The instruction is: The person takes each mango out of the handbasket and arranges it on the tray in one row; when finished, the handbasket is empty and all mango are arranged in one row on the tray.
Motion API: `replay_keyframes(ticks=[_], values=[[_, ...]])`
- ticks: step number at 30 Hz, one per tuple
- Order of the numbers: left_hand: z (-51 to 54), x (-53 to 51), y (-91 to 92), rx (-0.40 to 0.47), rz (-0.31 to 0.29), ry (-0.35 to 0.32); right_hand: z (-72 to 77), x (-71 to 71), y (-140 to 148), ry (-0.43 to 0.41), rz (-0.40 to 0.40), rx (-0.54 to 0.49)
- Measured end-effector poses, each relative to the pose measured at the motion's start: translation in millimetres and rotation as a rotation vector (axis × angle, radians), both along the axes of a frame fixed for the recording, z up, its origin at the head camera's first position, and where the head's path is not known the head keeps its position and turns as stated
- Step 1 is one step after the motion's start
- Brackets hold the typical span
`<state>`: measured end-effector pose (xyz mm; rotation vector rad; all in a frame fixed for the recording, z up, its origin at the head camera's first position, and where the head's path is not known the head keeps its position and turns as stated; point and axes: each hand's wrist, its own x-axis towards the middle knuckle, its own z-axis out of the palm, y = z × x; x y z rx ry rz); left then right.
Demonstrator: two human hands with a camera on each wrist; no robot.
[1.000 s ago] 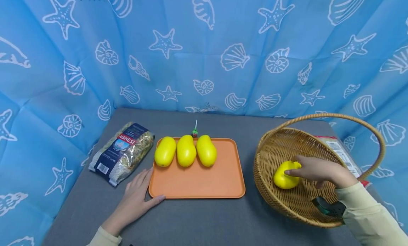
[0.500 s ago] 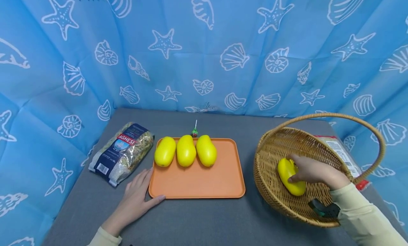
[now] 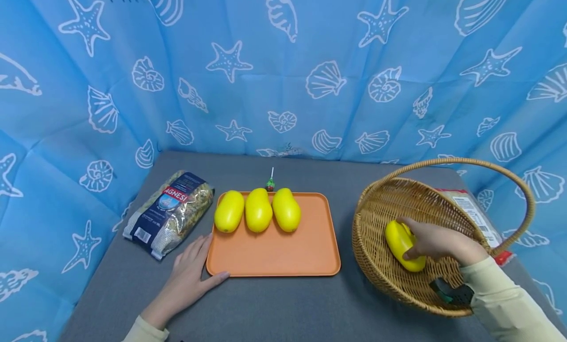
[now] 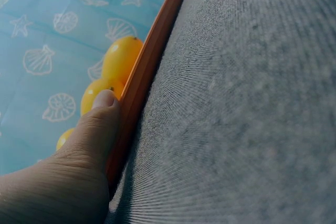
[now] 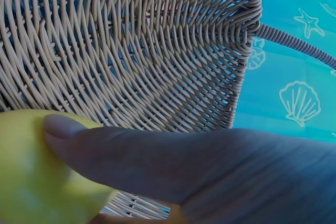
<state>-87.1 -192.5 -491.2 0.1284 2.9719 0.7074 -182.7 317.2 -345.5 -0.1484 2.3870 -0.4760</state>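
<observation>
Inside the wicker basket [image 3: 376, 278], my right hand [image 3: 436, 241] grips a yellow mango [image 3: 400, 246], with the thumb lying across its near side. The right wrist view shows that thumb on the mango [image 5: 31, 171] against the woven wall; most of the other fingers are hidden. My left hand [image 3: 188, 275] rests at the near left corner of the orange tray [image 3: 274, 256], fingers extended along its left side and thumb at the front rim. Three more yellow mangoes [image 3: 259, 210] lie side by side in the tray's far left part.
Left of the tray lies an AGNESI pasta bag [image 3: 170, 211]. A small green lollipop [image 3: 270, 182] sits behind the tray. Another package [image 3: 476, 214] lies partly behind the basket, whose tall handle [image 3: 527, 194] arches above. A blue shell-print curtain [image 3: 283, 86] encloses the table.
The mango in the basket has turned and shifted slightly right under my right hand, then stayed almost still over the last half second. My left hand and the tray have not moved.
</observation>
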Motion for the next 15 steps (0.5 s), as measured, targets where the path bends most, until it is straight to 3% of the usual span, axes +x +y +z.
replay_keyframes(ticks=[15], values=[[2.3, 2.1, 0.9, 0.003, -0.003, 0.032, -4.4, 1.6, 0.7, 0.008, -0.005, -0.013]])
